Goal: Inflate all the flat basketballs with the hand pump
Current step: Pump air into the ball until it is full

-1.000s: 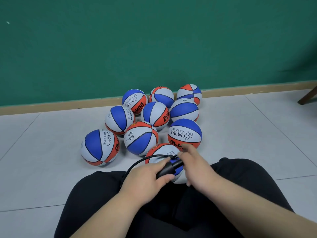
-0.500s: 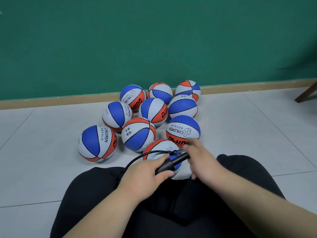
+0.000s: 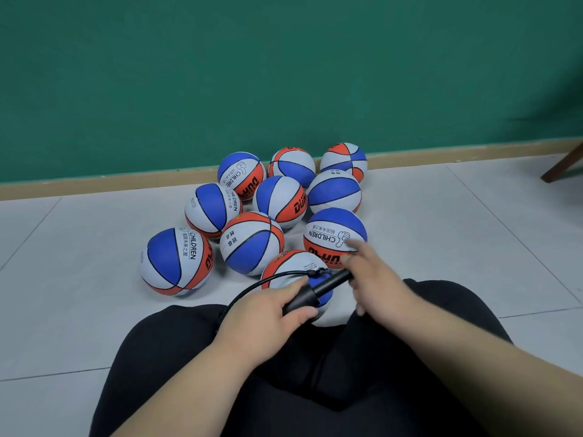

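Note:
Several blue, white and orange basketballs lie in a cluster on the floor. The nearest basketball rests between my knees. A black hand pump lies slanted over that ball. My left hand grips the pump's barrel. My right hand holds the handle end, with the pump rod drawn out between the hands and the index finger stretched toward the ball marked CHILDREN. A thin black hose curves from the pump's far end round to the left; where it ends is hidden.
A green wall with a tan baseboard runs behind the balls. A brown furniture leg stands at the far right. My legs in black trousers fill the bottom of the view. Pale floor tiles lie on both sides.
My right hand has moved right and away from my left hand, pulling the pump handle out and exposing more of the rod. My left hand stays on the barrel.

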